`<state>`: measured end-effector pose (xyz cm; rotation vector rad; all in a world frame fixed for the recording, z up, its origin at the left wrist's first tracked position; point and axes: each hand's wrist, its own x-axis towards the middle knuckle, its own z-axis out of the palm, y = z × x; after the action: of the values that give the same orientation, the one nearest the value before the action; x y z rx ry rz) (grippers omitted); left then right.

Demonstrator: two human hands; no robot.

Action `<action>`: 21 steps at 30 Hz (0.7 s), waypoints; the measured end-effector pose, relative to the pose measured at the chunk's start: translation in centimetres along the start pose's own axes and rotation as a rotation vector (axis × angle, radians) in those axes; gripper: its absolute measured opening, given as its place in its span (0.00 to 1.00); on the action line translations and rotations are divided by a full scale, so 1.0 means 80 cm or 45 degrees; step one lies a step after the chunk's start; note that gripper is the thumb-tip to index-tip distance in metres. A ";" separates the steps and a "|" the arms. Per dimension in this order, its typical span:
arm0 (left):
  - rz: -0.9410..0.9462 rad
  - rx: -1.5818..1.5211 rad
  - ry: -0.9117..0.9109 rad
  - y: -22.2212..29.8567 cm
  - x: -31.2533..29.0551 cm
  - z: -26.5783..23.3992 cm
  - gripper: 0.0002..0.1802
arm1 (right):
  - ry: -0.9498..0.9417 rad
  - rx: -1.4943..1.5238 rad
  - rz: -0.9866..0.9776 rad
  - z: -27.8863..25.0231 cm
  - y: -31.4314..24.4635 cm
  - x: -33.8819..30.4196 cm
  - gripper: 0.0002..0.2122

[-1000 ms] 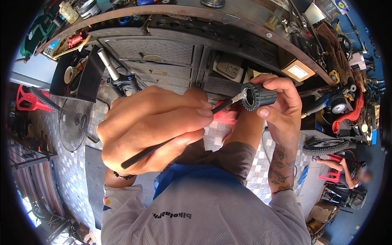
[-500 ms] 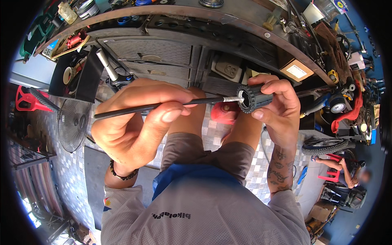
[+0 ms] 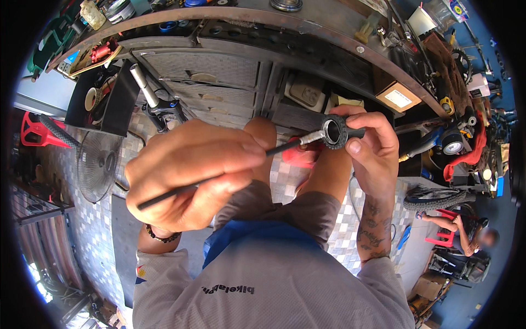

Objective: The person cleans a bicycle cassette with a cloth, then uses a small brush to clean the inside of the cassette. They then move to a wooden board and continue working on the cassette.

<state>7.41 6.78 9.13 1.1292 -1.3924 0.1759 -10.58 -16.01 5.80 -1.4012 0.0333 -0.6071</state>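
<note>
Left grip (image 3: 189,172) pinches the brush (image 3: 284,147), right grip (image 3: 379,153) is clamped round the toothed tube (image 3: 343,132) by its tip, open end now turned more my way, so inside's probably easier to reach.

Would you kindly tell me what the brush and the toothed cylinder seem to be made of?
Brush: smooth black handle, perhaps plastic or painted wood; its silvery collar looks like metal. Toothed cylinder: probably metal with a dark finish, judging by the grey sheen on its rim, though hard plastic is possible.
</note>
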 end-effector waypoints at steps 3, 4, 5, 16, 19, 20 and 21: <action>0.088 0.028 -0.101 0.001 0.003 0.004 0.11 | 0.018 -0.023 -0.050 -0.001 0.003 -0.002 0.18; 0.103 0.072 -0.102 0.002 0.004 0.006 0.11 | 0.039 -0.009 -0.034 -0.001 0.002 -0.003 0.18; 0.103 0.100 -0.096 0.004 0.004 0.008 0.11 | 0.060 0.006 -0.016 0.000 0.000 -0.005 0.19; 0.188 0.239 -0.045 0.003 0.004 0.020 0.14 | 0.042 -0.041 -0.084 0.003 -0.001 0.000 0.21; 0.133 0.255 -0.156 0.008 0.004 0.018 0.08 | 0.056 -0.015 -0.044 0.003 -0.002 -0.001 0.21; 0.116 0.269 -0.164 0.009 0.004 0.018 0.08 | 0.056 -0.019 -0.045 0.003 -0.003 -0.002 0.21; 0.122 0.276 -0.162 0.008 0.004 0.018 0.08 | 0.056 -0.023 -0.045 0.003 -0.003 -0.002 0.21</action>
<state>6.03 5.94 9.41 1.2702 -1.5698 0.3358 -10.69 -15.75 6.04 -1.4085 0.0488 -0.6685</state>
